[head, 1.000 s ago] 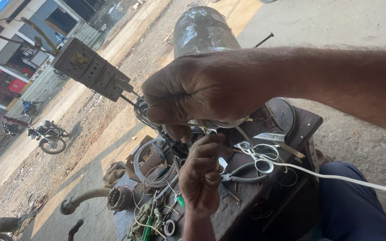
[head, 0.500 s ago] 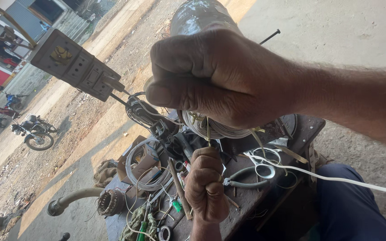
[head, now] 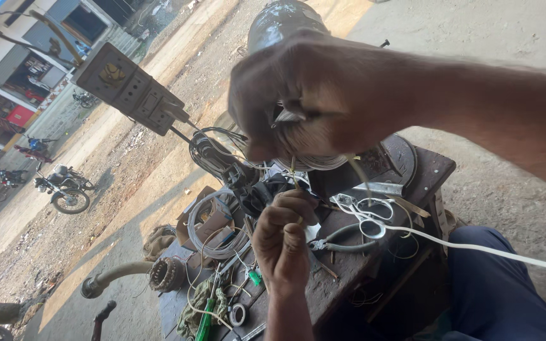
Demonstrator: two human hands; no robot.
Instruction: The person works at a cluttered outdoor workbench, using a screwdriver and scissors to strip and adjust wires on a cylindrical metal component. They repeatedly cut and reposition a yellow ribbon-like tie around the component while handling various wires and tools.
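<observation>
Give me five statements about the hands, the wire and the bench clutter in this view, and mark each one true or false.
1. The right hand is above the left hand in the picture. True.
2. A thin yellowish wire runs between the two hands. True.
3. The pliers are held in the left hand. False: they lie on the wooden bench, beside the left hand.
4. The switch-and-socket board lies flat on the bench. False: it is up in the air at upper left, with a cable leaving its lower end.
5. A white cable runs off to the right edge of the picture. True.
</observation>
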